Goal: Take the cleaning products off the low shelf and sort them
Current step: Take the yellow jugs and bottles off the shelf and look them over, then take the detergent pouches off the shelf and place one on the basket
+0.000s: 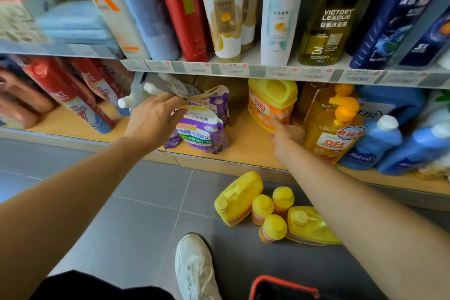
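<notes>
Person's crouched at the low shelf (248, 146), both arms out. Left hand (152, 119) is wide open, fingers pretty straight and a bit spread, tips resting at the top edge of the purple pouch (202, 134). The pouch stands just right of that palm, w/ a 2nd purple pouch (220, 102) right behind it. A white-capped pack (126, 102) leans just left of the fingertips, and red packs (65, 95) sit further left.

Right hand (288, 133) is up against the yellow jug (271, 102), one finger stretched onto its orange label. The other fingers are tucked behind the hand, so can't tell if it's actually gripping. The jug is upright on the shelf, just above and left of the hand. An orange pump bottle (333, 129) is just to the hand's right, and blue bottles (375, 143) come after that.

Below the right forearm, on the grey floor (121, 214), there's a bunch already off the shelf. That's a yellow jug on its side (237, 198), three small yellow-capped bottles (272, 228) packed close together, and another jug (309, 226) partly hidden under the arm. White shoe (194, 268) is nearer the camera, btw the arms.
</notes>
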`<action>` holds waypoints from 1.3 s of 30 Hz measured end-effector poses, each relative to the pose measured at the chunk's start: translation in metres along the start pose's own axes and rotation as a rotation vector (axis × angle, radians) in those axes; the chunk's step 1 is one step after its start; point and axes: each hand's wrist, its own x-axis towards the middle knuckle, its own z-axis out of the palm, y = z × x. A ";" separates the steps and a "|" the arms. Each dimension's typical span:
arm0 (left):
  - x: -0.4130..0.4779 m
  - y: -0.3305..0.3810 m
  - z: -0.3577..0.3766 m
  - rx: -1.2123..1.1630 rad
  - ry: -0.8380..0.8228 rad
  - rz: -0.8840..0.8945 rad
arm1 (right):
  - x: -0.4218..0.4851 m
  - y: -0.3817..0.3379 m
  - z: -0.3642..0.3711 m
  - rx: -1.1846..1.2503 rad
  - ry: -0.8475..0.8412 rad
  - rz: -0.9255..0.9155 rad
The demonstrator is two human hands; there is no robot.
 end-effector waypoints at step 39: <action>-0.003 0.104 -0.112 -0.441 0.081 -0.086 | -0.196 -0.140 -0.130 -0.309 -0.526 -0.872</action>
